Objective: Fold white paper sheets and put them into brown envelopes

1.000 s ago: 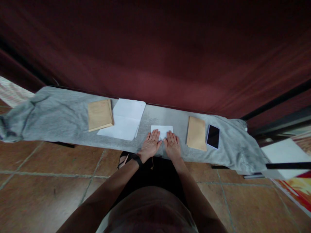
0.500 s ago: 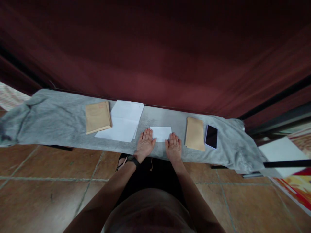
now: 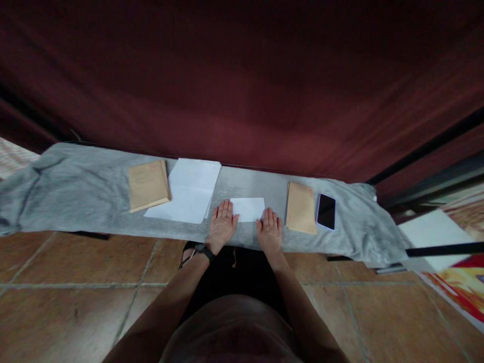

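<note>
A small folded white paper (image 3: 248,208) lies flat on the grey cloth (image 3: 234,182) in front of me. My left hand (image 3: 222,225) rests palm down at its left edge, fingers stretched out. At the right edge lies my right hand (image 3: 269,230), also flat, fingers extended and pointing away from me. To the left are larger white paper sheets (image 3: 189,189), with a faint crease across the top one. Brown envelopes (image 3: 149,184) partly overlap those sheets. More brown envelopes (image 3: 301,207) lie to the right of my right hand.
A phone (image 3: 326,211) with a dark screen lies beyond the right-hand envelopes. Behind the narrow cloth-covered surface hangs a dark red curtain (image 3: 242,111). At the far right, a black bar (image 3: 446,249) crosses in front of a white panel (image 3: 434,229). Brown tiles (image 3: 94,307) cover the floor.
The view has shifted slightly, so most things on the cloth appear a little farther left. Both hands stay flat beside the small folded paper.
</note>
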Demonstrator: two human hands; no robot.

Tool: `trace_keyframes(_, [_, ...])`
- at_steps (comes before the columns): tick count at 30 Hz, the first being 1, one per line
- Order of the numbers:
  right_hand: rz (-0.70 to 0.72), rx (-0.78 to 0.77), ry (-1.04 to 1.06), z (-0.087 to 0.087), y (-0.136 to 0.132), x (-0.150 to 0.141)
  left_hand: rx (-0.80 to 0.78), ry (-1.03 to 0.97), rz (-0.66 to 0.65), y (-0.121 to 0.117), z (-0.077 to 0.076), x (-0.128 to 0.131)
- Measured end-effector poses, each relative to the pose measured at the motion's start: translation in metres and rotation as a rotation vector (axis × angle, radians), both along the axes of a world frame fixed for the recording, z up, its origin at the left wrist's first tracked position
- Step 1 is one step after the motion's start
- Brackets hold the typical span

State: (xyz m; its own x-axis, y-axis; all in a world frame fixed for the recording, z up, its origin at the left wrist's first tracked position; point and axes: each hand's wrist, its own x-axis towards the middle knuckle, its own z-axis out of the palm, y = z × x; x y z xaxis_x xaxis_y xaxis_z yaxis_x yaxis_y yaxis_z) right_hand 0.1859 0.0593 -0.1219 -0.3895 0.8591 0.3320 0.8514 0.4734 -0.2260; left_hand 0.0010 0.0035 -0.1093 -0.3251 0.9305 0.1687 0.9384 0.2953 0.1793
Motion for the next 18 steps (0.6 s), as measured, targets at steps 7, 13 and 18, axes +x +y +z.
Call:
trace_keyframes(7, [0.004, 0.006, 0.028, -0.0006, 0.0000, 0.0008, -0.001, 0.017, -0.009, -0.0002, 0.0049, 0.0005])
trace_keyframes(13, [0.000, -0.014, 0.033, 0.0001, 0.0004, 0.0018, 0.011, 0.010, -0.009, 0.0003, 0.0064, 0.0002])
trace_keyframes(18, [-0.012, -0.051, -0.005, 0.0035, 0.0002, 0.0034, 0.033, -0.010, -0.007, 0.0006, 0.0054, 0.0001])
